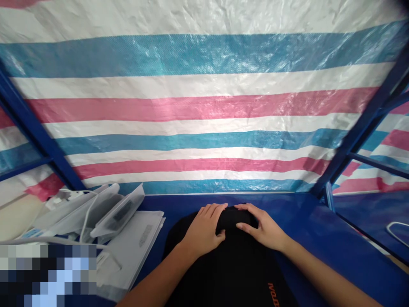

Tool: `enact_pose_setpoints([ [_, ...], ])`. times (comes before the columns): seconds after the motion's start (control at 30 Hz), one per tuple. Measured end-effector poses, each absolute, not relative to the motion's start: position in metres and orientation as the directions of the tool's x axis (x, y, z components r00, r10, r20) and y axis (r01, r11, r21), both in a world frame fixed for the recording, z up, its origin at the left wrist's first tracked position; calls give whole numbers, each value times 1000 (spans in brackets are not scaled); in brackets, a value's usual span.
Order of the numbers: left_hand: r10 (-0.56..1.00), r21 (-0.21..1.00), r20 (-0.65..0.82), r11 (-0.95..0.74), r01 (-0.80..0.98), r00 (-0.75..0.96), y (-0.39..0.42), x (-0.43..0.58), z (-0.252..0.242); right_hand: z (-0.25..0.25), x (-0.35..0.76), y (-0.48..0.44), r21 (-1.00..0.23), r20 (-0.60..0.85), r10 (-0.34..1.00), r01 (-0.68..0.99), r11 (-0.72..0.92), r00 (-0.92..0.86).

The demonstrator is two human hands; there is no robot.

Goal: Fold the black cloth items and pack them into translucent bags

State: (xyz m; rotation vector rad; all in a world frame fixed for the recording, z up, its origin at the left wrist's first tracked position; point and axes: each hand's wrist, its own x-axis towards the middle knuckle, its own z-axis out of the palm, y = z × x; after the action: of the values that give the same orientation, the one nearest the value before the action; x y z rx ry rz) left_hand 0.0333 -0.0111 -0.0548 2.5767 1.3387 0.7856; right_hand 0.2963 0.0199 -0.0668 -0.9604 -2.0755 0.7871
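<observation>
A black garment point(230, 264) with small orange lettering near its lower edge lies on the blue table point(313, 230) in front of me. My left hand point(206, 230) rests on the garment's far end, fingers curled over a bunched fold. My right hand point(260, 228) lies beside it on the same bunched fold, fingers bent and pressing the cloth. Both hands nearly touch at the fingertips.
A pile of clear plastic bags point(118, 226) with white cords lies at the left on the table. A striped blue, pink and white tarp point(198, 106) hangs behind. Blue metal posts point(361, 128) frame the stall. Another white cord point(398, 232) lies at far right.
</observation>
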Motion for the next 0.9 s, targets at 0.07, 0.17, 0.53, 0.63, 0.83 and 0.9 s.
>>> enact_pose_setpoints([
  [0.07,787,320,394,-602,732,474,-11,34,-55,-68,295,19,-815,319,844,329,476,-432],
  [0.17,772,273,413,-611,743,483,-12,33,-54,-65,293,16,-902,255,877,226,367,-406],
  [0.53,777,329,439,-607,724,451,-17,35,-52,-60,287,7,-914,242,893,220,341,-380],
  [0.63,859,426,370,-495,757,353,-17,36,-50,-67,284,4,-811,403,832,274,518,-381],
  [0.83,831,463,431,-538,705,351,-17,36,-53,-64,285,4,-728,464,778,318,607,-422],
  [0.9,796,447,473,-587,675,379,-16,35,-52,-60,285,5,-838,359,853,271,473,-379],
])
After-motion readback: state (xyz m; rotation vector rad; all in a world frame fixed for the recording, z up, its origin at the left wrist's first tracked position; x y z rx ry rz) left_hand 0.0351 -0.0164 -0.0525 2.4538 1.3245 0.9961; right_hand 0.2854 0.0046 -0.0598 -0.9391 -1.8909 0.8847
